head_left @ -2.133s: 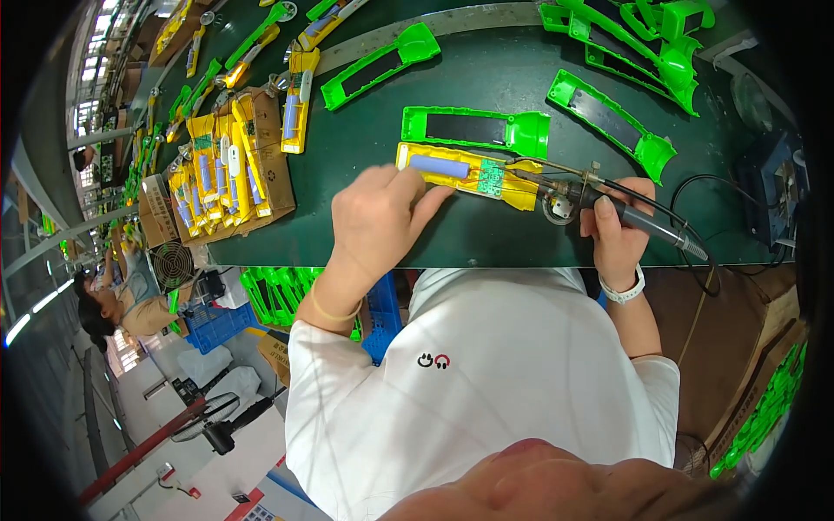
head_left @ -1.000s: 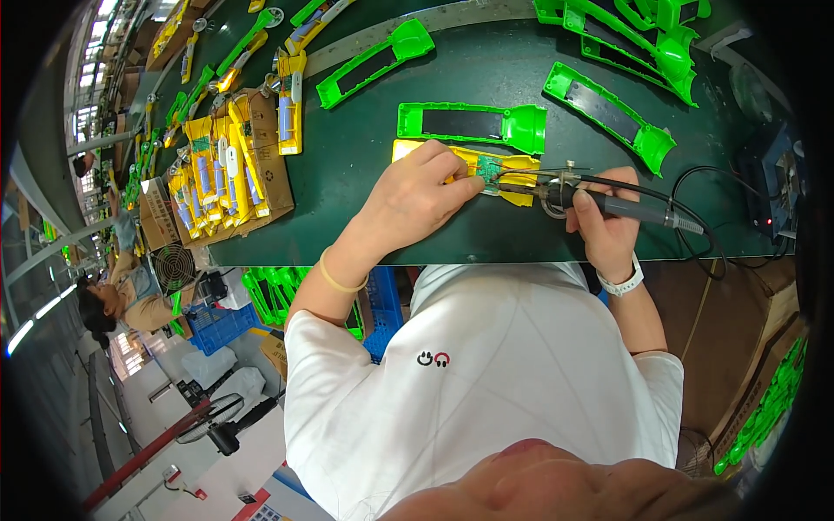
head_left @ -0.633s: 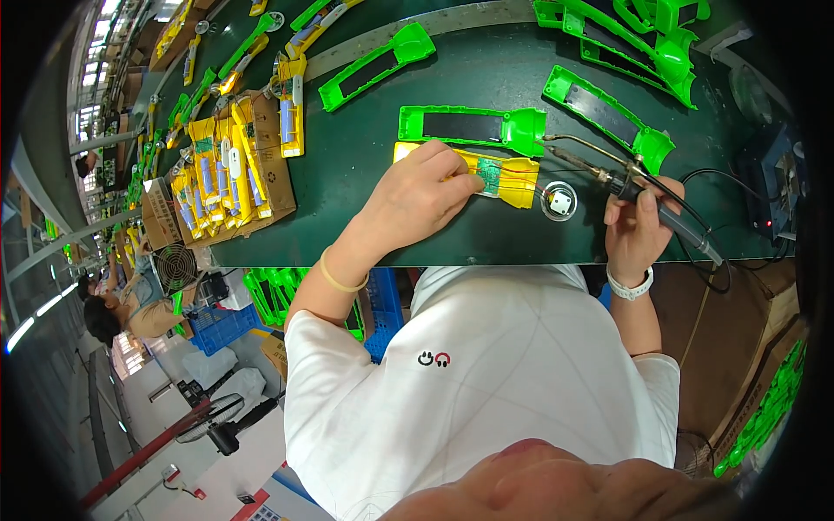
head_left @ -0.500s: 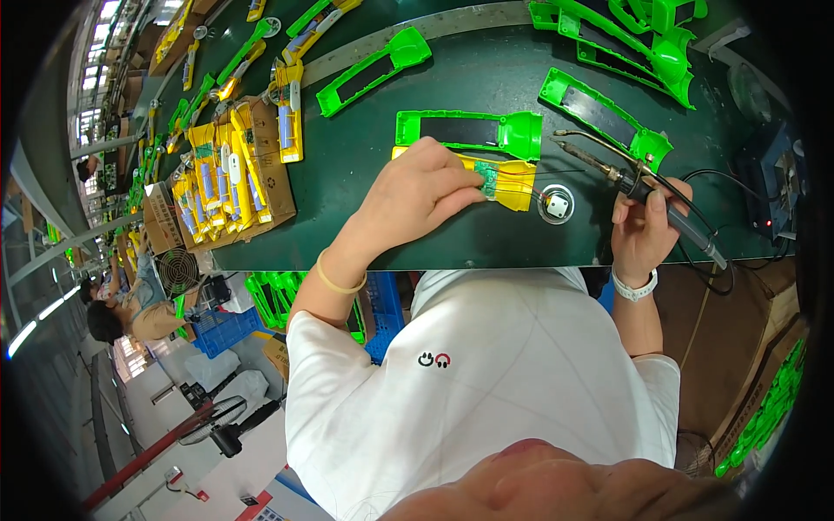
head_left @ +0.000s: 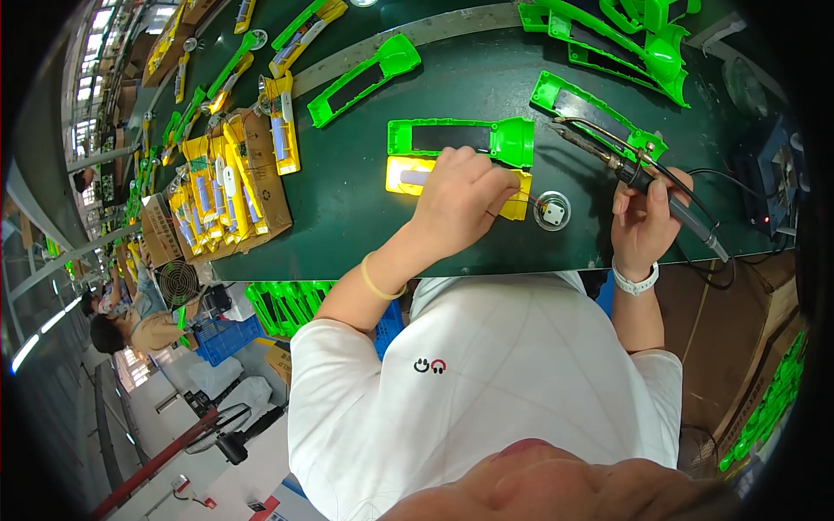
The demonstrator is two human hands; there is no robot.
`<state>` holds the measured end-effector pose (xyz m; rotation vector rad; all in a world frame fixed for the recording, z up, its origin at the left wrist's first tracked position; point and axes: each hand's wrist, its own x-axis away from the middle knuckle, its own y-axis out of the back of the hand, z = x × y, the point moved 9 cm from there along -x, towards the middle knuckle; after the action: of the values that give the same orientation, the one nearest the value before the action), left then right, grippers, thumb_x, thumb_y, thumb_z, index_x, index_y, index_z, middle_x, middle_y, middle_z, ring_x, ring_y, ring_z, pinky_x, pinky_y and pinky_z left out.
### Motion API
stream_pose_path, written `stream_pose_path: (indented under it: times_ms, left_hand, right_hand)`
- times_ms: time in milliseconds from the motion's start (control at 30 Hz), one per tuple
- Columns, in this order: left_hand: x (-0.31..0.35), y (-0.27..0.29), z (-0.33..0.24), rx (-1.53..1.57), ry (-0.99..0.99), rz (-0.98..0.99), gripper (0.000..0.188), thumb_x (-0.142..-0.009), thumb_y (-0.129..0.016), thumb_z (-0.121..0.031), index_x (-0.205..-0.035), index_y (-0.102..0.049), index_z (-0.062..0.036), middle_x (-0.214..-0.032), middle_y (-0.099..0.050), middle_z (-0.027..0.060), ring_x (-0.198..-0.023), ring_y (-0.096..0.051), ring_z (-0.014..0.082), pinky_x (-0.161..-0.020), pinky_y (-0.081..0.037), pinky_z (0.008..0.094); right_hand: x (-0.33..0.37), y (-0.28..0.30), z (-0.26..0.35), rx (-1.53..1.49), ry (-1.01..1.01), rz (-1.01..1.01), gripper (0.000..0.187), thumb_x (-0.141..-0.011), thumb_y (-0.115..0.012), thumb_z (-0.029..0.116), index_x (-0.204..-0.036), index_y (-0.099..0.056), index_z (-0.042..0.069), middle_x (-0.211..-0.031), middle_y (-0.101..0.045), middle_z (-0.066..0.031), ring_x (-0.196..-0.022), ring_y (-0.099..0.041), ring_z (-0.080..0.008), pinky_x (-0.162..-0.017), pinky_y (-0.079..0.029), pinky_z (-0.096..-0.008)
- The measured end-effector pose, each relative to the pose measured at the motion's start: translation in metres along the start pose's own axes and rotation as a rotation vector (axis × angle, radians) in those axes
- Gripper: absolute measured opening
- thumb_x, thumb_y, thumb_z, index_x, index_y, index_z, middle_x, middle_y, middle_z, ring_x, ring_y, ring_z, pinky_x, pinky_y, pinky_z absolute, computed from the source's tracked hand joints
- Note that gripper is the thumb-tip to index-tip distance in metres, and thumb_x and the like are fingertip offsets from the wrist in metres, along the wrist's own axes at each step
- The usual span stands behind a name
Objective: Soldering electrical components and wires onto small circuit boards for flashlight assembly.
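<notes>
My left hand [head_left: 460,198] is closed in a pinch over the right part of a yellow flashlight housing [head_left: 514,208], thumb and fingertips together on a thin wire. Left of that hand show a pale cylindrical battery [head_left: 413,177] and a bright white patch in the housing; the middle is hidden under the hand. Thin wires run from the housing to a round clear lamp head [head_left: 552,211] with a white square centre. My right hand [head_left: 647,213] grips a soldering iron [head_left: 638,178], its tip pointing up and left, above the lamp head. Just beyond the yellow housing lies a green casing [head_left: 512,143].
More green casings [head_left: 365,82] lie across the far side of the green table [head_left: 347,226]. A cardboard box [head_left: 269,165] of yellow housings stands at left. At right sits a blue soldering station [head_left: 764,187] with black cables. A person [head_left: 139,323] works farther left.
My left hand has moved right along the yellow housing, uncovering the battery and bright patch and covering the green circuit board. My right hand still holds the soldering iron in nearly the same place.
</notes>
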<state>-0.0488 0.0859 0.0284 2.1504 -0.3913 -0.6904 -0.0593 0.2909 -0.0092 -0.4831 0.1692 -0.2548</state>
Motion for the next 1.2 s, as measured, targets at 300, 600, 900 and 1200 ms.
stream_pose_path:
  times_ms: [300, 600, 900, 1200]
  left_hand:
    - [-0.001, 0.025, 0.04, -0.084, 0.146, -0.127, 0.009, -0.073, -0.063, -0.007, -0.081, -0.062, -0.0078, -0.074, -0.056, 0.0075, -0.069, -0.053, 0.025, -0.06, -0.044, 0.0345]
    - [-0.001, 0.014, 0.049, -0.025, 0.248, 0.06, 0.005, -0.075, -0.062, -0.009, -0.08, -0.061, -0.0064, -0.076, -0.059, 0.0079, -0.075, -0.057, 0.0261, -0.064, -0.046, 0.0346]
    - [-0.006, 0.013, 0.046, -0.08, 0.237, 0.084, 0.006, -0.072, -0.059, -0.005, -0.078, -0.061, -0.0067, -0.072, -0.055, 0.0087, -0.071, -0.055, 0.027, -0.062, -0.045, 0.0363]
    - [-0.007, 0.013, 0.046, -0.1, 0.219, 0.111, 0.006, -0.07, -0.058, -0.004, -0.076, -0.059, -0.0061, -0.069, -0.052, 0.0093, -0.07, -0.054, 0.0275, -0.062, -0.045, 0.0369]
  right_hand:
    - [-0.001, -0.03, -0.011, 0.178, -0.188, 0.23, 0.024, -0.084, -0.057, 0.007, -0.096, -0.038, 0.004, -0.072, -0.051, -0.0059, -0.051, -0.049, -0.0107, -0.043, -0.04, -0.0224]
    - [-0.007, -0.048, -0.029, 0.295, -0.201, 0.403, 0.025, -0.082, -0.059, 0.005, -0.095, -0.038, 0.004, -0.071, -0.054, -0.0056, -0.053, -0.049, -0.0083, -0.046, -0.041, -0.0205]
    - [0.0, -0.052, -0.043, 0.313, -0.224, 0.411, 0.027, -0.08, -0.062, 0.003, -0.094, -0.039, 0.004, -0.071, -0.052, -0.0029, -0.056, -0.051, -0.0068, -0.049, -0.041, -0.0184]
    - [0.007, -0.05, -0.038, 0.394, -0.199, 0.474, 0.027, -0.079, -0.064, 0.002, -0.091, -0.04, 0.002, -0.071, -0.056, -0.0062, -0.061, -0.055, -0.0093, -0.052, -0.044, -0.0209]
